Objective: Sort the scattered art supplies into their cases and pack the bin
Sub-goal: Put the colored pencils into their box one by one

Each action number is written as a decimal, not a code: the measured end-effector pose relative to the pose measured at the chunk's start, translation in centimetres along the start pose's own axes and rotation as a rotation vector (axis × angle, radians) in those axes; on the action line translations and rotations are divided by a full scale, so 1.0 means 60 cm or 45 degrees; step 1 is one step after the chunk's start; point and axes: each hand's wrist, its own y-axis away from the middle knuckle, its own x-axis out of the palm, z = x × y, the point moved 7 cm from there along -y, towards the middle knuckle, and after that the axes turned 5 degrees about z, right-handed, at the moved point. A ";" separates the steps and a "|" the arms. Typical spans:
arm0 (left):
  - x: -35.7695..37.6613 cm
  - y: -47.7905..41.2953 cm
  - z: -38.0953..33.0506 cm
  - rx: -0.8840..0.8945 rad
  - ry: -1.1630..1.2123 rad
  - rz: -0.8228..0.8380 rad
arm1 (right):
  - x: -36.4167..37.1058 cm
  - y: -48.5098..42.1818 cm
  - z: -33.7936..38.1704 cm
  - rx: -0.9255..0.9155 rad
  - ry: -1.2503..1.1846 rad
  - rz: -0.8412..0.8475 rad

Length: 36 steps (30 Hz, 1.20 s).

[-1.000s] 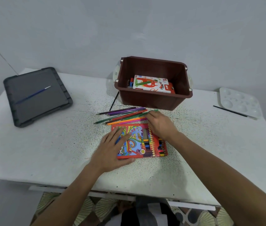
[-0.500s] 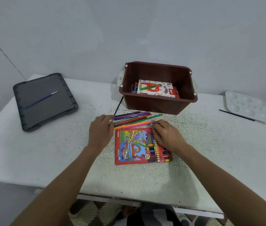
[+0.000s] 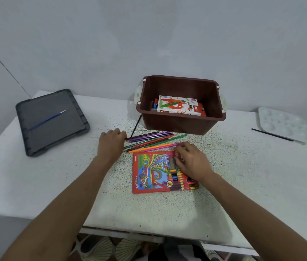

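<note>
On the white speckled table (image 3: 54, 185), in the head view, a fan of loose coloured pencils (image 3: 152, 141) lies between the brown plastic bin (image 3: 179, 125) and the flat red cardboard pencil case (image 3: 148, 174). The left hand (image 3: 111, 144) sits at their blunt ends, fingers bent down (whether it pinches one, I cannot tell). The right hand (image 3: 192, 161) rests on the case, fingers relaxed. I judge the step is gathering pencils; next they need squaring into one bundle and sliding into the case.
</note>
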 end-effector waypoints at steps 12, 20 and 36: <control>-0.038 0.082 -0.083 -0.145 1.224 -0.038 | -0.041 0.014 0.036 0.133 -0.514 -0.164; -0.024 0.111 -0.150 -0.257 1.849 0.098 | -0.036 0.025 0.073 -0.037 -0.507 -0.115; -0.006 0.133 -0.123 -0.357 1.804 0.001 | -0.059 0.071 -0.031 0.022 -0.104 -0.119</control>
